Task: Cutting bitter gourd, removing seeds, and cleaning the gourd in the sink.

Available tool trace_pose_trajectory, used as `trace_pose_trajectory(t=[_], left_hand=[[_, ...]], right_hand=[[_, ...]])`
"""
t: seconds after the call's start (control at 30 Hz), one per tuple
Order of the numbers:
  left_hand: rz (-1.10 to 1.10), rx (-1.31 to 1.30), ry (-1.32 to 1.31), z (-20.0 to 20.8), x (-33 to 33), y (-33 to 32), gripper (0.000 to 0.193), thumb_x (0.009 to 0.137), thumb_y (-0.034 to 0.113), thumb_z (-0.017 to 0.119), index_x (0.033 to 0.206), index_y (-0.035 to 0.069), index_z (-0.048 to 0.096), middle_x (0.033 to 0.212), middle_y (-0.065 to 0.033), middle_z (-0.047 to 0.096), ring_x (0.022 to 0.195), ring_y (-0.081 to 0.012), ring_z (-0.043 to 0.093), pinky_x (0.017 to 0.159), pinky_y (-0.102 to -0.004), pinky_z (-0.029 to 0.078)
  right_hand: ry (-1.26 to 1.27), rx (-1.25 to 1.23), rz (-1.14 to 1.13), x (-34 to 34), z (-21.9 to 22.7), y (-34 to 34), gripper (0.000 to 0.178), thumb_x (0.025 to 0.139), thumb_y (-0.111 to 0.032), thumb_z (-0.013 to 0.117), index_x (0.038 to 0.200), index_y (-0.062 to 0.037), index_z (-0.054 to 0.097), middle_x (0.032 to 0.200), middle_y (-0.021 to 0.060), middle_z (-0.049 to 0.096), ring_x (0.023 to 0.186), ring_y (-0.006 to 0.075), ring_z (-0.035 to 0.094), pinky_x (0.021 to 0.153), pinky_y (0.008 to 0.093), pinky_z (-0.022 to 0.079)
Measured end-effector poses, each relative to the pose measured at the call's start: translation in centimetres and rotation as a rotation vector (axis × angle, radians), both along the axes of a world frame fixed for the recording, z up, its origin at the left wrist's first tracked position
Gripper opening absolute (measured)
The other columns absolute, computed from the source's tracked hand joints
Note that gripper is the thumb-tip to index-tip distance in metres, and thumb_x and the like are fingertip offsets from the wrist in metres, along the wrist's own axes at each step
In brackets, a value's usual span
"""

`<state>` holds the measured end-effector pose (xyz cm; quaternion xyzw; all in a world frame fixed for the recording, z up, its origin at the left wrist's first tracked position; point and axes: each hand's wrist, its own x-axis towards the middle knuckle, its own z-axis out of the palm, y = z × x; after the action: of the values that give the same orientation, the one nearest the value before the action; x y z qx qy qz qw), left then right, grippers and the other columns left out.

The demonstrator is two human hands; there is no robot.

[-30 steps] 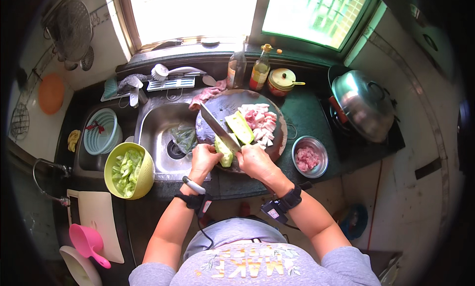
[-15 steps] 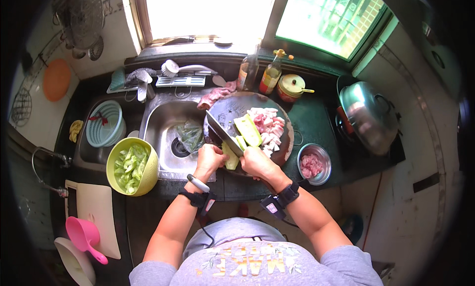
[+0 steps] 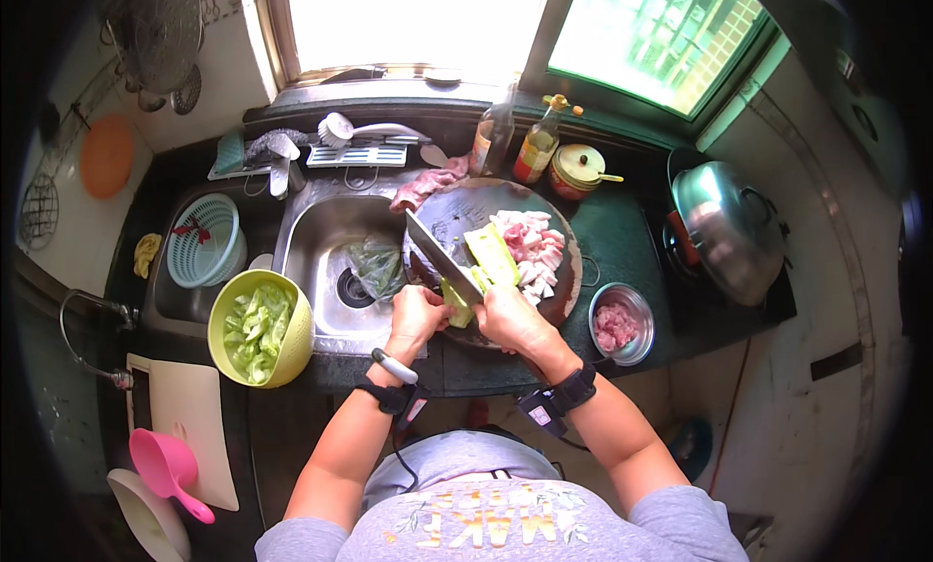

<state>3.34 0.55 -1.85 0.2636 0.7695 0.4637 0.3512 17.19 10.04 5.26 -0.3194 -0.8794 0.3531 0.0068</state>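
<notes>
My right hand (image 3: 510, 319) is closed round the handle of a cleaver (image 3: 442, 255), its blade slanting away to the far left over a round chopping board (image 3: 471, 204). My left hand (image 3: 418, 314), fingers bent, pinches a pale green vegetable piece (image 3: 458, 310) at the board's near edge, just left of the blade. A larger peeled green length (image 3: 493, 255) lies right of the cleaver. Beside it sits a heap of cut pale-pink meat (image 3: 536, 246). The blade and my right hand partly hide the vegetable under them.
Left of the board, a sink (image 3: 316, 237) contains a plastic bag (image 3: 375, 269). A yellow-green basket (image 3: 300, 339) of cut greens stands at its near left. To the right are a metal bowl (image 3: 641, 344) of minced meat and a lidded pot (image 3: 724, 227). Bottles (image 3: 536, 146) stand behind the board.
The whole picture has shifted slightly. Both hands keep their grips, and the cleaver stays at nearly the same place and slant over the vegetable.
</notes>
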Motion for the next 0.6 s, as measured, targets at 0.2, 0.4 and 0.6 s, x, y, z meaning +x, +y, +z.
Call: trace_pose_trajectory(t=[0.2,0.4,0.6], left_hand=[[-0.015,0.001,-0.041,-0.1,-0.2,-0.1,0.019,0.071,0.009,0.079,0.077,-0.007,0.07,0.066,-0.0113,0.069,0.055,-0.0138,0.067,0.053,-0.0263,0.056],[-0.075,-0.015,-0.023,-0.1,-0.7,0.2,0.018,0.07,0.007,0.08,0.076,-0.007,0.069,0.064,-0.0115,0.068,0.054,-0.0144,0.067,0.051,-0.0263,0.056],[-0.105,-0.072,0.051,0.3,-0.9,0.4,0.018,0.069,0.007,0.08,0.074,-0.006,0.069,0.063,-0.0111,0.068,0.055,-0.0152,0.068,0.052,-0.0264,0.056]], right_hand=[[-0.065,-0.062,-0.033,-0.5,-0.3,-0.3,0.029,0.089,-0.009,0.05,0.072,0.0132,0.06,0.05,0.0167,0.056,0.035,0.0243,0.056,0.032,0.0364,0.045],[0.063,0.179,0.078,-0.3,-2.3,-0.4,0.027,0.087,-0.006,0.047,0.074,0.0119,0.062,0.052,0.019,0.058,0.038,0.0265,0.058,0.035,0.0386,0.048],[-0.092,0.0,0.057,-1.0,-0.8,0.2,0.028,0.088,-0.01,0.049,0.073,0.0126,0.06,0.053,0.0191,0.058,0.037,0.0263,0.057,0.032,0.0385,0.046]])
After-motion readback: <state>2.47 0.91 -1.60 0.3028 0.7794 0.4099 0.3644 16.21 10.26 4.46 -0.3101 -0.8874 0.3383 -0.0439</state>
